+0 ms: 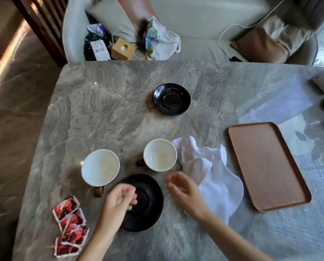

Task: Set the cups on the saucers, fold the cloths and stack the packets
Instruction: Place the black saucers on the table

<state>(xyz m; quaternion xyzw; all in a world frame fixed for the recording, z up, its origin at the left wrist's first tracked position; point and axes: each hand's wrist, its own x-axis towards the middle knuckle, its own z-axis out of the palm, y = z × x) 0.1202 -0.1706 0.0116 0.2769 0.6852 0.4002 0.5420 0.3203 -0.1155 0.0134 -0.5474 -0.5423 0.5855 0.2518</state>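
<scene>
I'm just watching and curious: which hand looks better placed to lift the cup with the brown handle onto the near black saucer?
Probably the left hand. It hovers over the near saucer, right beside that cup, whose handle points toward it. The right hand sits further off, by the white cloth.

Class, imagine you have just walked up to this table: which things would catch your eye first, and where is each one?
First, the two hands: the left hand hovers over the near black saucer and the right hand is beside the crumpled white cloth. Just beyond them stand two white cups on the bare marble, not on saucers. The red packets lie at the near left corner.
</scene>
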